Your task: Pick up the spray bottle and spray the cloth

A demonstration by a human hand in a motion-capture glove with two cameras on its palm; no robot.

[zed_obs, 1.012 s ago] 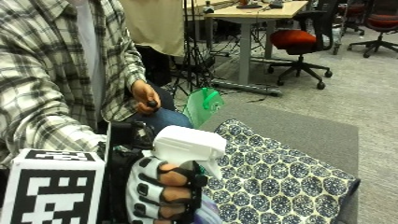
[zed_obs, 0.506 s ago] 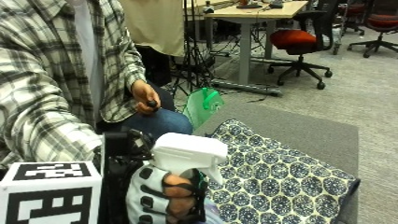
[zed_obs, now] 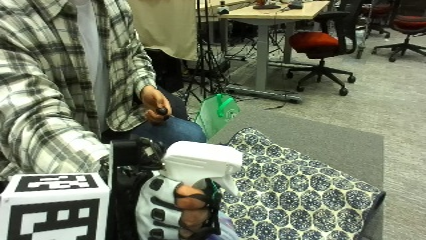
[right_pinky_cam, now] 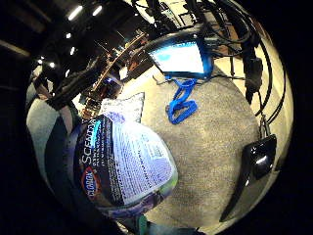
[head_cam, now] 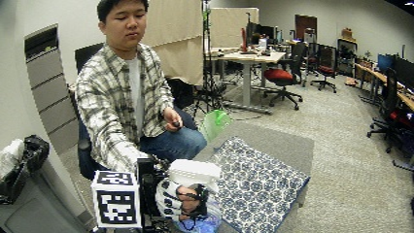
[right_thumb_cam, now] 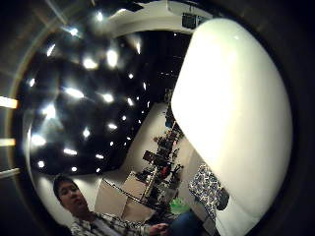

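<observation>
A: Gloved right hand (zed_obs: 174, 212) wrapped round the Clorox spray bottle (zed_obs: 200, 165), lifted just beside the patterned cloth (zed_obs: 299, 195)?

B: Yes. Nozzle aim probably off the cloth; risks misting the grey table (zed_obs: 333, 137).

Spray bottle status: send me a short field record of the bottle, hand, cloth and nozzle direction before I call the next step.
bottle: spray bottle, white trigger head, upright, lifted off the table
hand: gloved right hand grips the bottle below the head, fingers curled round the neck
cloth: blue and white patterned cloth lying flat on the grey table
nozzle: points toward the cloth
spray: none visible
other hand: bare hand holds a small dark object near the person's lap
nearby: green bag beyond the table's far edge
</observation>
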